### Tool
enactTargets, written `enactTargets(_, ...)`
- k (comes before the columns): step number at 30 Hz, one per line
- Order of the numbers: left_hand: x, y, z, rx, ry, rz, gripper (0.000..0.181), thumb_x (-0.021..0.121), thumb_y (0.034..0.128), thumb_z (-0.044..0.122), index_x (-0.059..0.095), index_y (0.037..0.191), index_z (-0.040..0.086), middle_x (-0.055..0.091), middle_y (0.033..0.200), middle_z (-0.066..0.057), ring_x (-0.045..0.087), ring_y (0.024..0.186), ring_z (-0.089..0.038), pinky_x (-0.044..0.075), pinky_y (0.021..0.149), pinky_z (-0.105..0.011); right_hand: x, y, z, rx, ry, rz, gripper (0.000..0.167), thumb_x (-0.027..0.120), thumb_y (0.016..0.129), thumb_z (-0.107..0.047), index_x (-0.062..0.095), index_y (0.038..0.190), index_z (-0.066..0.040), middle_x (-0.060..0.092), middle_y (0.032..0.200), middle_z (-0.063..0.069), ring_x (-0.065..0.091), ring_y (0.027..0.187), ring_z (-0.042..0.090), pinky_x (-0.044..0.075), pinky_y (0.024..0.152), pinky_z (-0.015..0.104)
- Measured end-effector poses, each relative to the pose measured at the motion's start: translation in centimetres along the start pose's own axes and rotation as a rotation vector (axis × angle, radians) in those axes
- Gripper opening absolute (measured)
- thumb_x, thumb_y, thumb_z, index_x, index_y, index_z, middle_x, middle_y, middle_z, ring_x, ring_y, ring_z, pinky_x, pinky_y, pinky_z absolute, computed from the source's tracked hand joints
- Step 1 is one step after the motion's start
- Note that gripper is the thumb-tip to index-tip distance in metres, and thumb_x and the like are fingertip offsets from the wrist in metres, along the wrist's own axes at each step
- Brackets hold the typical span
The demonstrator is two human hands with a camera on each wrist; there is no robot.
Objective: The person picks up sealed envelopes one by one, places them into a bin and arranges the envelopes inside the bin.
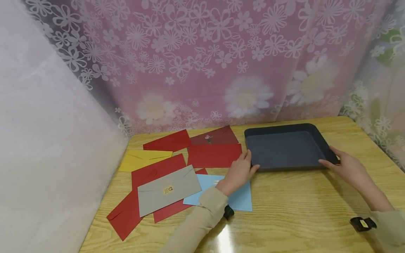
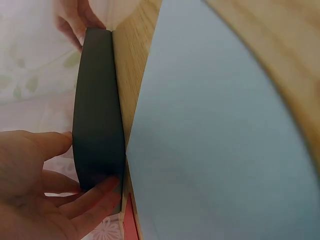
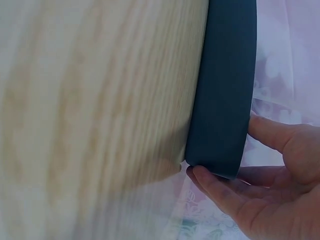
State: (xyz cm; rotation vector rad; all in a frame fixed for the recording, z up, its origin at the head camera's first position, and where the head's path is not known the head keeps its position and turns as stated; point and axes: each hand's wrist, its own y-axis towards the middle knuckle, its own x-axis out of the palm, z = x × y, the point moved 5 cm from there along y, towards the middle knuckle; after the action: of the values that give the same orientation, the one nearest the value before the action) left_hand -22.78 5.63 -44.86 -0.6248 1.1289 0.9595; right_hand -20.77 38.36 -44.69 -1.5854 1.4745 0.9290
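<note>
A dark grey rectangular tray [image 1: 286, 149] lies on the wooden table at the back right. My left hand [image 1: 238, 173] holds its near left corner, thumb at the rim and fingers around the side. At the near right corner my right hand [image 1: 348, 168] grips the tray, thumb over the rim and fingers by its outer side. In the left wrist view the tray's dark side wall [image 2: 97, 110] stands beside a light blue envelope [image 2: 215, 130]. In the right wrist view, fingertips [image 3: 215, 187] touch the lower edge of the corner.
Left of the tray lie overlapping envelopes: several red ones [image 1: 215, 155], a grey one [image 1: 169, 191], a yellow one [image 1: 143, 160] and a dark red one [image 1: 218, 136]. Flowered pink cloth [image 1: 196, 63] hangs behind the wooden table [image 1: 284, 211]. A white wall [image 1: 57, 133] borders the left.
</note>
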Motion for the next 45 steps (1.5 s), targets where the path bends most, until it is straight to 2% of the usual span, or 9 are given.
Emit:
enactTargets(3, 0.0, -0.3, 0.0, -0.005, -0.022, 0.001, 0.067, 0.054, 0.1048, 0.040, 0.035, 0.156, 0.001, 0.043, 0.156, -0.015, 0.054, 0.135, -0.021, 0.052, 0.099, -0.032, 0.0, -0.2, 0.0, -0.005, -0.008, 0.000, 0.088, 0.056, 0.103, -0.045, 0.019, 0.149, 0.022, 0.038, 0.130, 0.054, 0.057, 0.099, 0.061, 0.048, 0.061, 0.046)
enactTargets(6, 0.1, -0.6, 0.1, -0.008, -0.033, 0.002, 0.067, 0.055, 0.1047, 0.040, 0.035, 0.156, 0.002, 0.043, 0.156, -0.014, 0.055, 0.133, -0.021, 0.052, 0.100, -0.033, 0.0, -0.5, 0.1, -0.006, -0.012, -0.008, 0.089, 0.057, 0.103, -0.045, 0.019, 0.148, 0.022, 0.037, 0.130, 0.054, 0.057, 0.098, 0.061, 0.045, 0.059, 0.042)
enactTargets(12, 0.2, -1.3, 0.3, -0.011, -0.046, -0.002, 0.067, 0.054, 0.1048, 0.040, 0.035, 0.157, 0.003, 0.044, 0.156, -0.013, 0.057, 0.132, -0.021, 0.053, 0.099, -0.033, 0.1, -1.2, 0.0, 0.002, -0.019, -0.006, 0.090, 0.058, 0.103, -0.046, 0.019, 0.148, 0.021, 0.037, 0.130, 0.054, 0.055, 0.101, 0.063, 0.050, 0.063, 0.051)
enactTargets(18, 0.4, -2.0, 0.6, 0.000, -0.035, 0.000, 0.067, 0.054, 0.1047, 0.041, 0.035, 0.156, 0.003, 0.045, 0.155, -0.013, 0.062, 0.125, -0.020, 0.055, 0.092, -0.026, 0.2, -2.0, 0.0, 0.001, -0.015, 0.006, 0.088, 0.058, 0.103, -0.044, 0.020, 0.149, 0.021, 0.033, 0.132, 0.055, 0.050, 0.108, 0.066, 0.049, 0.066, 0.053)
enactTargets(24, 0.5, -2.8, 0.6, 0.001, -0.067, -0.010, 0.067, 0.053, 0.1053, 0.040, 0.033, 0.157, 0.003, 0.042, 0.157, -0.013, 0.058, 0.130, -0.021, 0.051, 0.101, -0.029, 0.4, -2.3, 0.2, 0.003, -0.013, -0.012, 0.089, 0.058, 0.103, -0.045, 0.019, 0.149, 0.022, 0.033, 0.134, 0.055, 0.048, 0.111, 0.067, 0.050, 0.066, 0.054)
enactTargets(33, 0.4, -3.8, 0.7, 0.029, -0.044, 0.002, 0.065, 0.051, 0.1061, 0.041, 0.034, 0.157, 0.002, 0.044, 0.155, -0.014, 0.062, 0.125, -0.022, 0.052, 0.098, -0.027, 0.6, -3.0, -0.3, 0.037, -0.033, 0.023, 0.091, 0.059, 0.101, -0.047, 0.021, 0.148, 0.021, 0.033, 0.133, 0.054, 0.050, 0.110, 0.066, 0.050, 0.070, 0.059)
enactTargets(45, 0.4, -4.8, 0.5, 0.021, -0.086, -0.015, 0.066, 0.050, 0.1065, 0.040, 0.032, 0.158, 0.003, 0.042, 0.157, -0.014, 0.053, 0.135, -0.020, 0.048, 0.106, -0.035, 1.0, -3.5, -0.7, 0.044, -0.029, 0.000, 0.091, 0.059, 0.102, -0.047, 0.020, 0.148, 0.022, 0.032, 0.133, 0.055, 0.050, 0.110, 0.066, 0.051, 0.073, 0.062)
